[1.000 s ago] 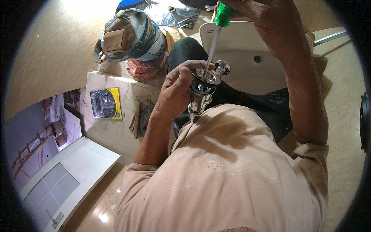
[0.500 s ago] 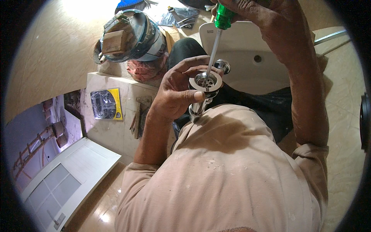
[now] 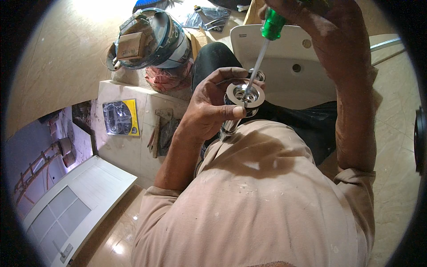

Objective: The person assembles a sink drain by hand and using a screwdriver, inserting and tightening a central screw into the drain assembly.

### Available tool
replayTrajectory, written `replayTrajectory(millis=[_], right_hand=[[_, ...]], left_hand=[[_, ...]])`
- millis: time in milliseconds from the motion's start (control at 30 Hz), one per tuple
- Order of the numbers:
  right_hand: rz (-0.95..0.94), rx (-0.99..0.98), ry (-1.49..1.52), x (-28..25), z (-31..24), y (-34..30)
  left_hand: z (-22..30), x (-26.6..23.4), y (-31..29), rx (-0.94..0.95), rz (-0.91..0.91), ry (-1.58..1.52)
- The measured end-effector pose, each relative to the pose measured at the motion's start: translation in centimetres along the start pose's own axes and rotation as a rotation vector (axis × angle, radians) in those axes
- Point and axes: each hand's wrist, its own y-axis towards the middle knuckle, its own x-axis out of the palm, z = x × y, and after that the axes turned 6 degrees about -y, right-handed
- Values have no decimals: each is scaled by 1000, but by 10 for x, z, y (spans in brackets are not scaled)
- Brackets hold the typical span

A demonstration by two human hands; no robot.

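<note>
My left hand [image 3: 212, 99] is closed around a chrome sink drain [image 3: 257, 99], thumb on the near side of its round flange. The drain's strainer faces up, and its chrome tube runs down against my shirt. Above it, my right hand [image 3: 327, 38] grips a screwdriver [image 3: 272, 26] by its green handle. The screwdriver's shaft slants down into the middle of the strainer, where its tip meets the drain. Some of the right hand's fingers are cut off by the top edge. Behind the drain, another round chrome part [image 3: 257, 75] shows partly past the left fingers.
A white washbasin [image 3: 289, 84] lies just beyond my legs. At the far left stands a dirty bucket [image 3: 178, 49] with a cardboard box [image 3: 130, 46] on top. A yellow blister pack [image 3: 121, 118] and a hammer [image 3: 159, 127] lie on a tiled ledge. A white door [image 3: 104, 178] is at left.
The drain and my left hand have shifted slightly right. My right hand and the screwdriver's handle have moved right and a little down, so the shaft leans more; its tip stays in the strainer.
</note>
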Motion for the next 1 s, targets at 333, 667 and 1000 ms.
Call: replayTrajectory(millis=[333, 667, 1000], right_hand=[[-9, -74, -133, -8, 6, -4], [-32, 126, -96, -13, 10, -3], [-36, -120, -36, -11, 3, -1]], left_hand=[[1, -4, 2, -54, -4, 28], [1, -6, 6, -34, -38, -41], [1, -5, 5, -29, 6, -65]])
